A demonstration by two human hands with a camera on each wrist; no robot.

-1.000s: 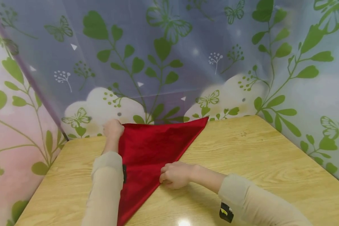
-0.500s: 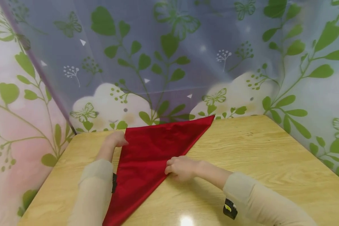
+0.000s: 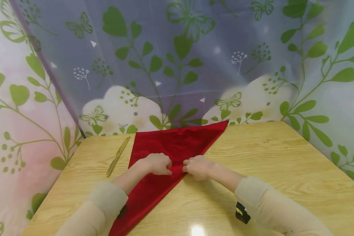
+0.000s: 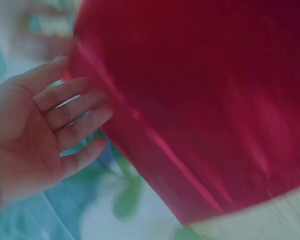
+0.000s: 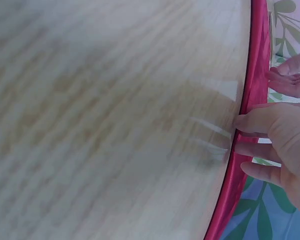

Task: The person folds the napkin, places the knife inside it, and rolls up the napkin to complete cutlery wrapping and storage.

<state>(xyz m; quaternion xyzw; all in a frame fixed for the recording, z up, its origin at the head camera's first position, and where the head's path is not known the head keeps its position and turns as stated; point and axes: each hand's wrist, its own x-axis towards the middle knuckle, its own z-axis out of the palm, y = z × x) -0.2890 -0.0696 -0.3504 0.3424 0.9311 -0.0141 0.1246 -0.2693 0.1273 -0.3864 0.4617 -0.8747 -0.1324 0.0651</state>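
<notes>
Red cloth (image 3: 162, 142), roughly triangular as seen, is spread on the wooden table (image 3: 268, 167) under & between both hands; its long diagonal edge is met by R hand (image 3: 198, 167), w/ the far corner lying beyond & to the right of that hand, and the near end run out of view below L hand (image 3: 158, 164). R hand's fingers are seen in its wrist view fairly straight & a bit apart, tips laid on that edge, i.e. touched w/o being wrapped round. L hand is held over the middle of the cloth, just beside R hand; fingers are shown loosely extended w/ gaps between, nothing held; whether cloth is touched by the tips can't be told (L wrist view blurred). Left of L hand, past the cloth's left edge & apart from it, a gold-coloured knife (image 3: 117, 158) is laid slantwise on the tabletop. Part of the cloth on the near side of L hand is covered by L forearm & rolled L sleeve (image 3: 109, 198), under which a black device (image 3: 122, 212) is partly hidden. Behind R hand's wrist, another black device is seen below R sleeve (image 3: 252, 190). Beyond both hands, the table's far edge is backed by a printed leaf-&-butterfly curtain (image 3: 153, 70).
</notes>
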